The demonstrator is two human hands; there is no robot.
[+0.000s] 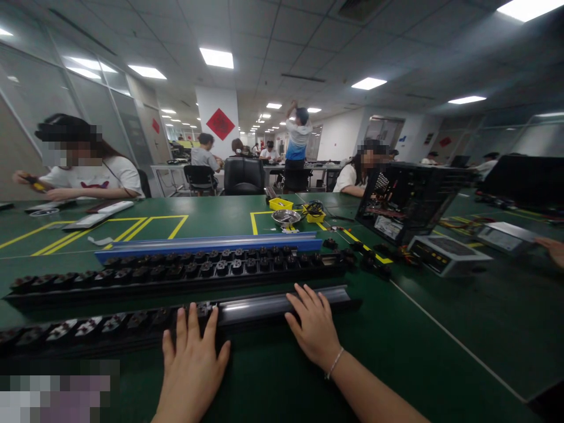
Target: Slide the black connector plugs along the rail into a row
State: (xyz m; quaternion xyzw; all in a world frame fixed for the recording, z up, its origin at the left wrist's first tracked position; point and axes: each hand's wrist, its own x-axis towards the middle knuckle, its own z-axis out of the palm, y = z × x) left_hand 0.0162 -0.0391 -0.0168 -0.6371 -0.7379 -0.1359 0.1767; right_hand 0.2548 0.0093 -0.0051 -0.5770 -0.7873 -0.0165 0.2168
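A long black rail [259,306] lies across the green table close to me, its left part filled with several black socket-like pieces [112,322], its right part bare. My left hand [194,352] is spread at the rail's middle, fingertips on or just over the last pieces. Over the bare channel rest the fingertips of my right hand [314,326], fingers apart, a thin bracelet at the wrist. Neither hand holds anything. Behind lies a second black rail [264,278] with rows of similar pieces, and beyond it a blue rail [207,242].
Farther back are a metal bowl [286,217] and a yellow bin [281,204]. An open computer case [405,202] and a power supply [447,254] stand at the right. Several people sit around; another person's hand [551,249] shows at the right edge.
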